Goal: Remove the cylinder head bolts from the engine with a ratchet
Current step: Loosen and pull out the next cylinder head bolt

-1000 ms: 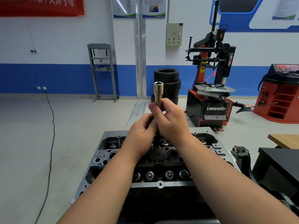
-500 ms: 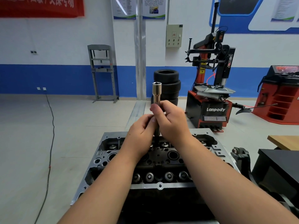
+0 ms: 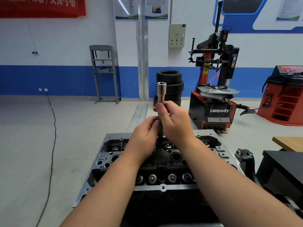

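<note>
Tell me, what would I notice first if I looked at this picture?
Right in the middle, the right hand and the left hand hold a shiny silver socket that points straight up. Just below them lies the big grey cylinder head with its round holes. Behind stand a stack of black tyres and, to their right, a red and black tyre machine.

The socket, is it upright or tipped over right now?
Upright: the socket stands vertically above both hands, open end up, right hand gripping below it.
</note>
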`<act>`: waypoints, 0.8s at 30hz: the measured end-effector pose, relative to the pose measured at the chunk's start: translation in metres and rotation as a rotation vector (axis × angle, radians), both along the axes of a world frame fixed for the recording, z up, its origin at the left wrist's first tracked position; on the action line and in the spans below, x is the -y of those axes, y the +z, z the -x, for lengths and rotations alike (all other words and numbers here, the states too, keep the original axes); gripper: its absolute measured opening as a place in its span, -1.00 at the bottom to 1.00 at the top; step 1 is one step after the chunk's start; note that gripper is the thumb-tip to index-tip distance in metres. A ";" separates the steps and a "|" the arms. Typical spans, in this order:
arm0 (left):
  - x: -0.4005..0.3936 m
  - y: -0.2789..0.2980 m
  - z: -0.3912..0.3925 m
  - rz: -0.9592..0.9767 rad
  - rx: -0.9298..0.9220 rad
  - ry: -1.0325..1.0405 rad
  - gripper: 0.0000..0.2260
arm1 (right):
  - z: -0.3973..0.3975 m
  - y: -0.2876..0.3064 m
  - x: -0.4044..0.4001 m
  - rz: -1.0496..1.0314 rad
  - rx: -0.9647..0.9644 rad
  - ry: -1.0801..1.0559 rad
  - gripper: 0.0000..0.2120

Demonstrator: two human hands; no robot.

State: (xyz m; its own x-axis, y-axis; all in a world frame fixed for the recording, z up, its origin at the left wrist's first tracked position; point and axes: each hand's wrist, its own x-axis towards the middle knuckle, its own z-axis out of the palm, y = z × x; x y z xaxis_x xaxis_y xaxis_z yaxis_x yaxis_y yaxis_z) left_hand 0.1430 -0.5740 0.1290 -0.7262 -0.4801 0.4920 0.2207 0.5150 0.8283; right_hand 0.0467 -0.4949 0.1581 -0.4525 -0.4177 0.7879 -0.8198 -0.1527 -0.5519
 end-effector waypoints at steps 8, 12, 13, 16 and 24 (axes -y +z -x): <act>0.008 -0.002 0.002 0.031 -0.005 0.036 -0.92 | -0.002 -0.002 -0.001 0.022 -0.009 -0.010 -0.80; 0.005 -0.002 0.003 -0.042 -0.036 0.033 -0.84 | -0.002 -0.001 0.000 -0.005 0.010 0.011 -0.82; 0.004 -0.002 0.003 -0.062 -0.035 0.014 -0.80 | -0.002 -0.001 0.001 -0.021 0.006 0.018 -0.81; 0.001 -0.001 0.001 -0.035 -0.021 -0.025 -0.77 | -0.004 0.000 0.001 -0.030 0.007 0.045 -0.75; 0.004 -0.001 0.002 -0.036 -0.056 0.006 -0.92 | -0.004 0.000 -0.001 0.043 0.045 0.023 -0.79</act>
State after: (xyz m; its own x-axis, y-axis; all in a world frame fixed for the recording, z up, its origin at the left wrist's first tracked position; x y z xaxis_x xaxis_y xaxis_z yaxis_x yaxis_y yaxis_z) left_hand 0.1408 -0.5782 0.1280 -0.6947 -0.5027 0.5145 0.2645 0.4866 0.8326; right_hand 0.0504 -0.4940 0.1582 -0.4786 -0.3947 0.7843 -0.7905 -0.1951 -0.5805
